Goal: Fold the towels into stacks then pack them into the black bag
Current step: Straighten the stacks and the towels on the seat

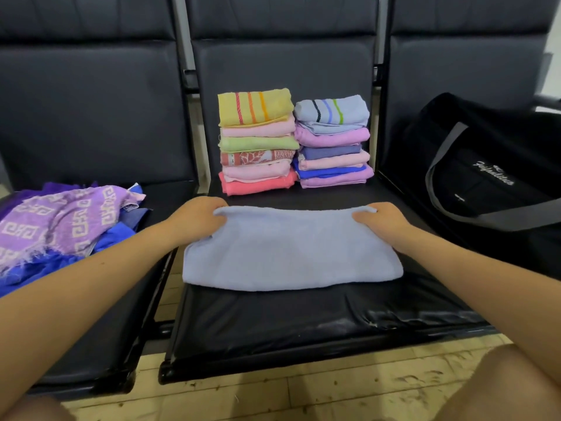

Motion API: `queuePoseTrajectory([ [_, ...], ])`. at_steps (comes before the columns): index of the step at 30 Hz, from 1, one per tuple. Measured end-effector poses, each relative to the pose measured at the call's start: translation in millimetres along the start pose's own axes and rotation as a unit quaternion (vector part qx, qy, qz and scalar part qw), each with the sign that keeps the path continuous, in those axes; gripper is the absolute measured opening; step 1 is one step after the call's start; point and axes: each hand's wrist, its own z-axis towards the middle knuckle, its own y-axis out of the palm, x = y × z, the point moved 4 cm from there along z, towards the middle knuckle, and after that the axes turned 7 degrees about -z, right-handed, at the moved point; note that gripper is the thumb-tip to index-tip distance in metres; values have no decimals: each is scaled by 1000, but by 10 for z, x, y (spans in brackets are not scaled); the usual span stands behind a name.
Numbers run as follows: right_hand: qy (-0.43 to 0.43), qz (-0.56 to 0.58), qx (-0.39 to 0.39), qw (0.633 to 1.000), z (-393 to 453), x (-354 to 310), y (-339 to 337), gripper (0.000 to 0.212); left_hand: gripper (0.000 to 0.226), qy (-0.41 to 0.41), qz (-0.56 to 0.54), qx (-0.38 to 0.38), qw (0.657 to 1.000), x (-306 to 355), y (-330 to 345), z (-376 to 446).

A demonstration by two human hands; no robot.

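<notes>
Your left hand [198,215] and right hand [381,218] each grip a far corner of the pale blue towel [291,250], half folded on the middle seat [273,323]; two stacks [258,141] stand behind it, a loose pile [60,226] waits, the black bag [485,165] is still unpacked

On the middle seat [273,323], a folded towel [291,253] lies in front of two stacks [258,141], side by side. Left of that seat is a loose pile [60,226]; right, a bag [485,165].
</notes>
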Motion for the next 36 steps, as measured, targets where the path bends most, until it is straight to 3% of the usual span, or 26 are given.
queuePoseTrajectory([
  [6, -26, -75, 77, 994, 374, -57, 64, 28, 12, -11, 96, 56, 994, -176, 80, 454],
  [11, -51, -161, 110, 979, 540, -94, 126, 20, 37, -6, 186, 72, 980, -348, 178, 591],
  [16, -26, -298, 70, 952, 510, 12, 263, 54, 35, 145, 165, 177, 959, -305, 252, 427],
  [21, 33, -309, 52, 949, 369, 94, 216, 66, 25, 150, 89, 138, 975, -93, 460, 160],
  [24, 60, -330, -28, 942, 227, 177, 216, 47, 34, 115, 143, 62, 981, -86, 607, 66],
  [26, 69, -310, -67, 946, 181, 230, 244, 41, 43, 69, 205, 17, 976, -148, 703, 16],
  [28, 72, -278, -81, 954, 169, 232, 262, 38, 47, 48, 215, 21, 975, -210, 705, -26],
  [32, 149, -51, -74, 985, 176, 196, 269, 50, 55, -34, 63, 98, 993, -409, 432, 2],
  [36, 196, 144, -71, 967, 126, 38, 301, 53, 47, -117, -94, 73, 986, -707, 322, 94],
])
